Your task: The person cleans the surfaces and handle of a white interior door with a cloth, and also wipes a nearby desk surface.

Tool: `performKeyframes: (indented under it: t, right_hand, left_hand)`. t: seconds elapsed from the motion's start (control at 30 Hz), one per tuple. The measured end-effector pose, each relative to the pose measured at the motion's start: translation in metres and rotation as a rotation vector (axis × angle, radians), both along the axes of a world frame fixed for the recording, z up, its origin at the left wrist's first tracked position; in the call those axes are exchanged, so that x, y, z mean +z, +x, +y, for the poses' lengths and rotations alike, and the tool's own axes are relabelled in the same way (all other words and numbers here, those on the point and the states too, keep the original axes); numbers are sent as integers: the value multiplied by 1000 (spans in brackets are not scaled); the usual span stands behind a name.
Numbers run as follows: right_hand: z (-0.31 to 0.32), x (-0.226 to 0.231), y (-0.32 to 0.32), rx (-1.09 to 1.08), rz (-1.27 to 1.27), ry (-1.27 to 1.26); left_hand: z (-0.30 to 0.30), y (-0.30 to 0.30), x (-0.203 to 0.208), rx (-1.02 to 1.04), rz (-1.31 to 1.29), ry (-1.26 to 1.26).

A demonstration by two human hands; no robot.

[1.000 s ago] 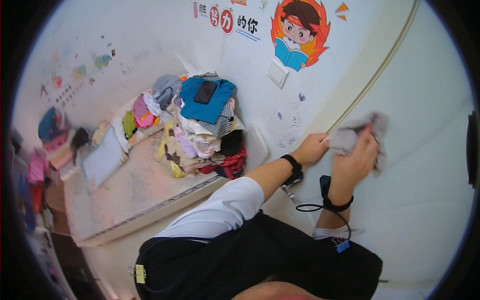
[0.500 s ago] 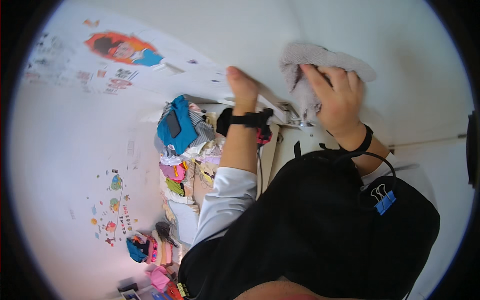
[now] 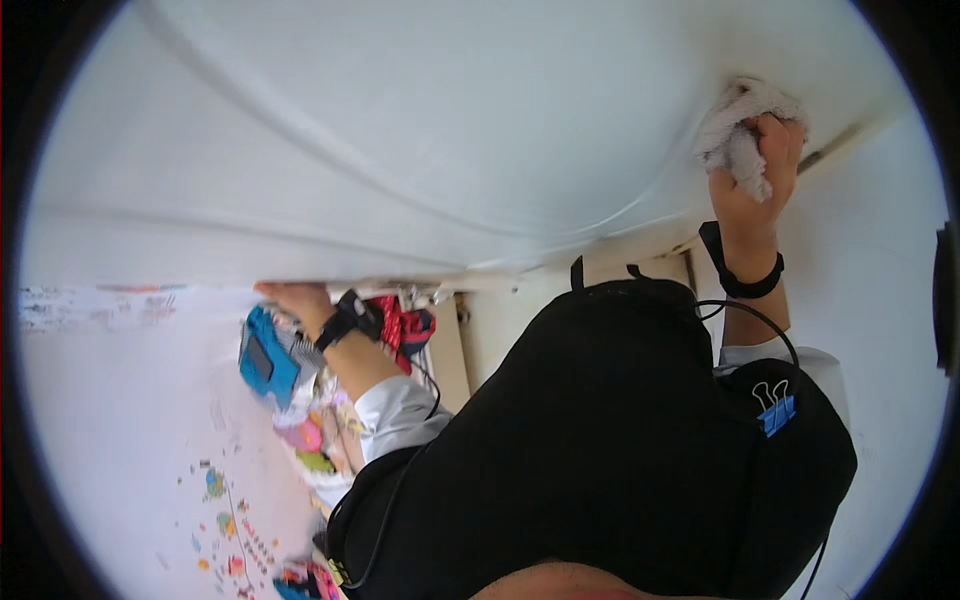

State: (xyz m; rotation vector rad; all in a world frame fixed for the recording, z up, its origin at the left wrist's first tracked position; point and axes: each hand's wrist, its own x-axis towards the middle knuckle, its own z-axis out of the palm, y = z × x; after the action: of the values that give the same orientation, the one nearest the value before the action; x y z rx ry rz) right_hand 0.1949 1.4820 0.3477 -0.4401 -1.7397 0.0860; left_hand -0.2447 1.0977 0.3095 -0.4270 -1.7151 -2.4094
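Note:
A large white door point(image 3: 400, 120) with curved moulded lines fills the upper part of the view. My right hand point(image 3: 762, 175) is closed round a bunched pale grey cloth point(image 3: 740, 130), pressed to the door's surface near its right side. At the far left, my left hand point(image 3: 295, 297) is at the lower edge of the door and appears to grip it; some of its fingers are hidden. A metal door handle point(image 3: 437, 295) shows partly, to the right of the left wrist.
Below my left hand lies a heap of clothes with a blue garment point(image 3: 262, 370) and a dark phone point(image 3: 262, 357) on top. A white wall point(image 3: 110, 430) with drawings and stickers runs along the left. Red cloth point(image 3: 405, 330) hangs by my left wrist.
My right hand has moved right with the cloth, which is now more bunched. My left hand has shifted left and down with the door edge, and the door now spans more of the view.

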Motion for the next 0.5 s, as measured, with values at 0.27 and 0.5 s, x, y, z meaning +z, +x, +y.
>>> performKeyframes:
  t: [0.27, 0.5]
  right_hand:
    - [29, 13, 37, 136, 144, -459]
    - [-7, 48, -24, 338, 163, -561]
  left_hand:
    - [11, -25, -27, 20, -71, 122]
    - [-37, -72, -70, 55, 41, -245]
